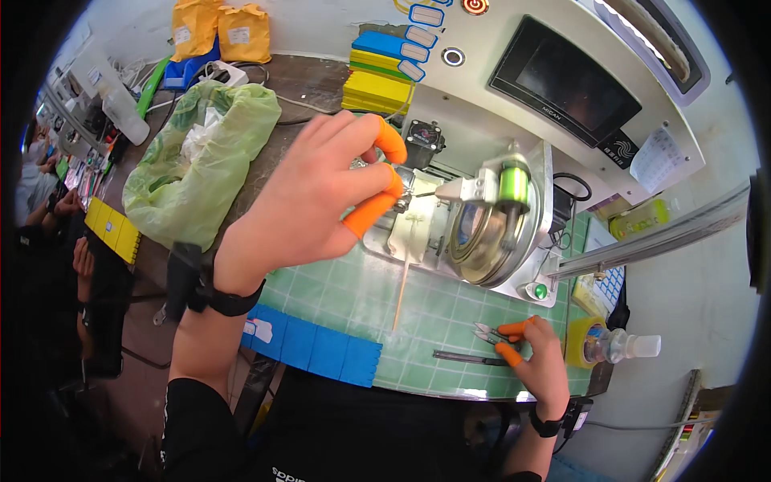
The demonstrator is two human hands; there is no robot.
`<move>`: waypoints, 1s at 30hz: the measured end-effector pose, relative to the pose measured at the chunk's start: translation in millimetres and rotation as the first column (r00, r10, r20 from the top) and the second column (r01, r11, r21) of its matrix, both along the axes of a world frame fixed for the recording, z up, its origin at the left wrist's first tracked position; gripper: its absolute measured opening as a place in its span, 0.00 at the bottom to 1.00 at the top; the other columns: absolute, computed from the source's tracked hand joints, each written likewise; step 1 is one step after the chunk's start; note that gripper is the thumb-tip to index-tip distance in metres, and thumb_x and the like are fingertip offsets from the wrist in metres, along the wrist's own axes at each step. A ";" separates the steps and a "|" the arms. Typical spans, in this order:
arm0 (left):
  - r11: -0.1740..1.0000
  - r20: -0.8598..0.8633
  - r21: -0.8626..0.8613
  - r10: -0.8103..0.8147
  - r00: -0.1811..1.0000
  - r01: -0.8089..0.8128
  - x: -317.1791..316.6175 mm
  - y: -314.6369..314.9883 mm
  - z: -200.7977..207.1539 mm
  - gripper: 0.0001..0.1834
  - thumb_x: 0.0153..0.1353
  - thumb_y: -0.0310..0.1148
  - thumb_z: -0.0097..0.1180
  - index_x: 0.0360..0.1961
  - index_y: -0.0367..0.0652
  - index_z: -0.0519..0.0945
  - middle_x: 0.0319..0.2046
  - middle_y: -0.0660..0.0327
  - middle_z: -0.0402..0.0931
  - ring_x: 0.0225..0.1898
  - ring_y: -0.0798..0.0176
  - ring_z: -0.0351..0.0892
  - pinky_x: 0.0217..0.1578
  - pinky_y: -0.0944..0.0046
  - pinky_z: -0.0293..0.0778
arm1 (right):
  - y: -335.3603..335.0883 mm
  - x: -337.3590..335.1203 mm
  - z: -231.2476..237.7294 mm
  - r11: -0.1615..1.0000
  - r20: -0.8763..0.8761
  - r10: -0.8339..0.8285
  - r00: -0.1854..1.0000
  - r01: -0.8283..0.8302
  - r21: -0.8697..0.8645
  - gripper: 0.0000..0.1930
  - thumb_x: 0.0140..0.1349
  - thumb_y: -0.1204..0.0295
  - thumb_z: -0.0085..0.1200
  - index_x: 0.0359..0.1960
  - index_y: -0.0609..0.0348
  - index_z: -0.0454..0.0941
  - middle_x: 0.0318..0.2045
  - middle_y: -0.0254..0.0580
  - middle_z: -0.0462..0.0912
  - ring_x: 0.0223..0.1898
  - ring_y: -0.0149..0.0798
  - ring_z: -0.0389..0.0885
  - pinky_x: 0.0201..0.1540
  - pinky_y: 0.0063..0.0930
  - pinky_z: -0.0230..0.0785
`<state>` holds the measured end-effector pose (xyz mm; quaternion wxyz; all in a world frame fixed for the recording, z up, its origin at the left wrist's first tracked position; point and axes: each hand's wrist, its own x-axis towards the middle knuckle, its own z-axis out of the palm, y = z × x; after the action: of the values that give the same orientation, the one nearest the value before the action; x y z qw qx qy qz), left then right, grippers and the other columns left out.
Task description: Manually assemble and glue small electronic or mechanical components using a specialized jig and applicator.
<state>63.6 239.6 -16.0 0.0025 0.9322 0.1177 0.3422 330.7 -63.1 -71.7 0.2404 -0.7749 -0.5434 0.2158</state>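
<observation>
My left hand (313, 189), with orange finger cots on its fingertips, reaches over the front of a white bench machine (554, 72). Its fingers are curled in beside the metal fixture (414, 229); whatever lies between them is too small or hidden to name. At the lower right, my right hand (538, 361) wears orange cots too and has thumb and finger closed around small snips (487, 334), blades pointing left. Just below these, dark tweezers (470, 357) lie on the green mat (418, 345). A thin wooden stick (400, 296) extends from the fixture toward me.
Right of the fixture is a round metal wheel (486, 245) under a green cylinder (515, 185). A bag-lined bin (201, 169) stands at the left, blue strips (321, 345) along the front edge. A clear bottle (618, 345) stands far right; people work at the far left.
</observation>
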 end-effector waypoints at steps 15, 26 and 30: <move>0.480 0.395 -0.778 -0.130 0.910 0.406 15.3 1.1 -26.4 0.02 0.65 0.26 0.66 0.37 0.41 0.84 0.45 0.64 0.72 0.35 0.72 0.65 0.34 0.72 0.62 | 22.0 -10.3 13.1 0.993 0.018 0.016 1.000 -0.014 -0.119 0.14 0.51 0.82 0.74 0.40 0.65 0.85 0.35 0.45 0.82 0.30 0.41 0.82 0.36 0.32 0.74; 0.540 0.373 -0.752 -0.125 0.920 0.378 11.5 5.5 -35.3 0.03 0.63 0.24 0.67 0.37 0.40 0.85 0.46 0.62 0.72 0.36 0.73 0.65 0.35 0.72 0.62 | 85.2 -84.1 31.8 0.763 -0.996 -0.024 -0.081 -0.646 0.034 0.11 0.81 0.71 0.52 0.57 0.63 0.71 0.46 0.43 0.83 0.35 0.31 0.80 0.40 0.24 0.73; 0.462 0.391 -0.799 -0.087 0.916 0.385 18.6 0.6 -28.0 0.03 0.62 0.24 0.68 0.37 0.39 0.86 0.46 0.62 0.71 0.36 0.73 0.65 0.35 0.72 0.61 | 99.5 -108.8 5.6 0.885 -0.939 -0.129 -0.318 -0.464 0.035 0.26 0.86 0.52 0.37 0.65 0.66 0.69 0.30 0.33 0.75 0.22 0.23 0.64 0.29 0.19 0.60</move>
<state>82.2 240.3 -44.0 0.5332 0.7491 0.1389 0.3678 221.9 36.4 -66.0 0.3897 -0.2194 -0.1861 0.8749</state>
